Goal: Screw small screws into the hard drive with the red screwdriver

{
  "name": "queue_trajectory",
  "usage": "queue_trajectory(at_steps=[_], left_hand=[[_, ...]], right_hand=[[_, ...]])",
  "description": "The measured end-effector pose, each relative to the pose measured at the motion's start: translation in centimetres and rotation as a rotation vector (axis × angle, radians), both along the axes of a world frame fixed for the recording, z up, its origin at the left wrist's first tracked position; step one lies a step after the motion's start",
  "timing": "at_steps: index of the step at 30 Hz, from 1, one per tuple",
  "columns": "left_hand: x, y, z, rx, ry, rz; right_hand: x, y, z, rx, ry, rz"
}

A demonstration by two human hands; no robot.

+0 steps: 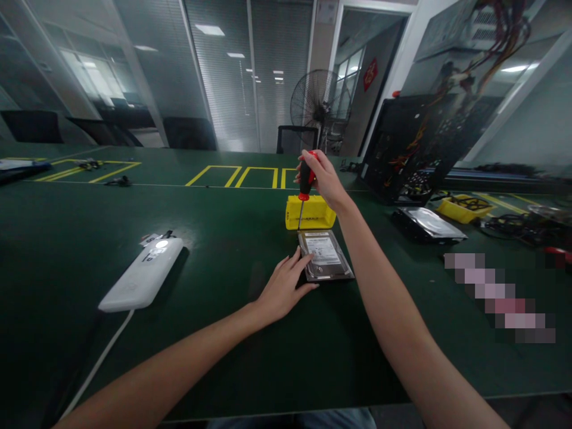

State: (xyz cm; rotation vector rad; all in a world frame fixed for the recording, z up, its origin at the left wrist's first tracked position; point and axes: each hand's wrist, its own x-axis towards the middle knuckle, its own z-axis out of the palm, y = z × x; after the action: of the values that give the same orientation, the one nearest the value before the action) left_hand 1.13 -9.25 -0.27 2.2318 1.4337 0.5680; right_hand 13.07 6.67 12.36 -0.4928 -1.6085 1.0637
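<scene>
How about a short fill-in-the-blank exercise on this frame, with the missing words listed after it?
1. The right hand grips a red-and-black-handled ____.
2. The left hand touches the hard drive, whose large label is coloured ____.
3. The box just beyond the hard drive is coloured ____.
4. As the camera sees it, the white device lies to the ____ of the hard drive.

Missing words: screwdriver; white; yellow; left.

Bare forearms (196,360) and fingers (305,291), blue denim-like cloth (342,419) below.
</scene>
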Motion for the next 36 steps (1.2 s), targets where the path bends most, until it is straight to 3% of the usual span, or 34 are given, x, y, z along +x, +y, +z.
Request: queue_trajectory(at_steps=[17, 24, 36], left_hand=[[0.0, 0.1, -0.1, -0.010, -0.004, -0.006], [0.0, 0.0, 0.2, -0.038, -0.004, 0.011], [0.2, 0.1, 0.1, 0.014, -0.003, -0.014]], right_hand=[[0.0, 0.0, -0.1, -0.021, -0.068, 0.010], [-0.1, -0.5, 0.1, -0.024, -0.036, -0.046], [-0.2, -0.5, 0.2, -0.054, -0.029, 0.020]])
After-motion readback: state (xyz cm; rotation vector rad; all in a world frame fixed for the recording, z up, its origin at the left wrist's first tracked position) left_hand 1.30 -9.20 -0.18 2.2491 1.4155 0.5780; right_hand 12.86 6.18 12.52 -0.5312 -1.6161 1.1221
